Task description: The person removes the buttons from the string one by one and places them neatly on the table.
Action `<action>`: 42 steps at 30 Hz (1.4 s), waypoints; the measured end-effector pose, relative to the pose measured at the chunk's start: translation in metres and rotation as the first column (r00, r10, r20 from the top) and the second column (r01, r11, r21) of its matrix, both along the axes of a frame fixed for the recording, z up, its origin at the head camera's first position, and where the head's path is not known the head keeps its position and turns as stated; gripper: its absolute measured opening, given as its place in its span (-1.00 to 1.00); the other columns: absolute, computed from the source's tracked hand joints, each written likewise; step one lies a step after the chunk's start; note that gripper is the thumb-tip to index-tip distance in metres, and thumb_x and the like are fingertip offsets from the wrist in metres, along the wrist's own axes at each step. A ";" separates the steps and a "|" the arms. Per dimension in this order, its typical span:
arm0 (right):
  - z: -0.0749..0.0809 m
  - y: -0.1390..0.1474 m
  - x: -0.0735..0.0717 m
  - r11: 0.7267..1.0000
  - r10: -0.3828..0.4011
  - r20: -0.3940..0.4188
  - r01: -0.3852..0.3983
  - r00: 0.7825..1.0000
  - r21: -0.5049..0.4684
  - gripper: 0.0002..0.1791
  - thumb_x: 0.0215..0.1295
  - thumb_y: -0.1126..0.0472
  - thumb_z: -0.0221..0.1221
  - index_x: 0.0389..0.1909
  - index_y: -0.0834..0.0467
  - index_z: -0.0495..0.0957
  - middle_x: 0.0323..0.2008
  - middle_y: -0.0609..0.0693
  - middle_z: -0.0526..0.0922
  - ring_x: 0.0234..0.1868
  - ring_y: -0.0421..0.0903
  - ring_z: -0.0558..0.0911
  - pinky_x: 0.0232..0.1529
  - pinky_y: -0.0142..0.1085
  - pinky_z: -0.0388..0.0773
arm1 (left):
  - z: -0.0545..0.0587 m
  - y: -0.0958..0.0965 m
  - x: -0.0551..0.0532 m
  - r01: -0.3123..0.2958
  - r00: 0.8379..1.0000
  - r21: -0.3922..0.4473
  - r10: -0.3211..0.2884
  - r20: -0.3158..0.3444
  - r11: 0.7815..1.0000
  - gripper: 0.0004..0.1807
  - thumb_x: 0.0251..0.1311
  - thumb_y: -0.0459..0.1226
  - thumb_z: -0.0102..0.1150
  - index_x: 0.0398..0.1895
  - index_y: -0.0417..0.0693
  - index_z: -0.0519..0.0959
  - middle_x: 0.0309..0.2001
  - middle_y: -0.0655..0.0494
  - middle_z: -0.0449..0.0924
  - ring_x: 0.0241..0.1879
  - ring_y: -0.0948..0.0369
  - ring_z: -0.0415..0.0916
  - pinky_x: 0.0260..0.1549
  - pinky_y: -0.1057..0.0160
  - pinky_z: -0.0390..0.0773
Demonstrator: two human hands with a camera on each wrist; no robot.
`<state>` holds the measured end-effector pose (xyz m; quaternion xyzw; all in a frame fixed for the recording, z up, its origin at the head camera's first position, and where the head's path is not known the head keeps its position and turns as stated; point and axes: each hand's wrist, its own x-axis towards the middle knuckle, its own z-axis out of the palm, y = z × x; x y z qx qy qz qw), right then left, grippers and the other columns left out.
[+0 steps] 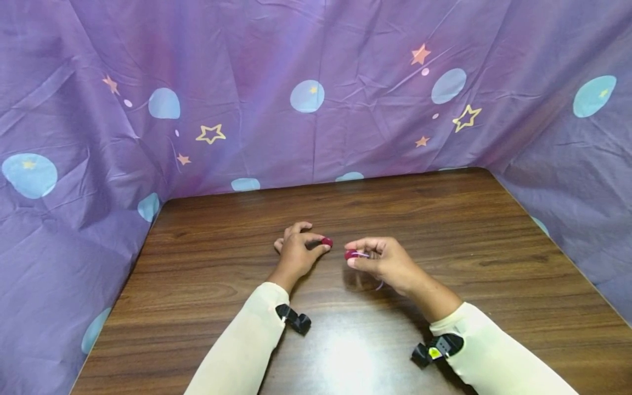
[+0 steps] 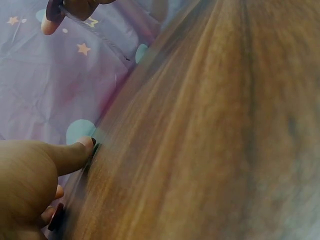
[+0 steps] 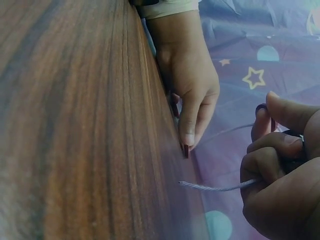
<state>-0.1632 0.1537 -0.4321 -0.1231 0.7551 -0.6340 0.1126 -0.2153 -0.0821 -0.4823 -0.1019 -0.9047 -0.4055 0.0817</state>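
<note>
My right hand (image 1: 382, 260) pinches a small dark red disc (image 1: 351, 254) between thumb and fingertip, above the wooden table (image 1: 207, 263). A thin pale cord (image 3: 212, 188) runs from this disc and through the hand, with a loose end hanging below. Low at the table, my left hand (image 1: 294, 251) pinches another small red disc (image 1: 326, 241) between thumb and index finger. A further dark red piece (image 2: 57, 216) shows by its lower fingers in the left wrist view. The two hands are close but apart; the left palm is hidden.
A purple curtain (image 1: 257, 66) with stars and blue circles encloses the table's back and sides. Small black cameras (image 1: 293, 319) sit on both pale sleeves. Bright glare lies on the table's near middle.
</note>
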 end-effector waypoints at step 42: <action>0.003 0.001 0.000 0.998 0.013 0.049 -0.010 0.999 -0.063 -0.49 0.30 0.43 0.41 0.20 0.53 0.49 -0.28 -0.12 0.76 -0.50 -0.32 0.51 -0.56 -0.45 0.37 | 0.000 0.001 -0.001 -0.018 0.999 -0.041 0.019 0.026 0.999 -0.65 0.24 -0.08 0.59 0.04 0.01 0.86 0.48 -0.05 0.55 0.55 -0.15 0.32 0.31 -0.29 0.07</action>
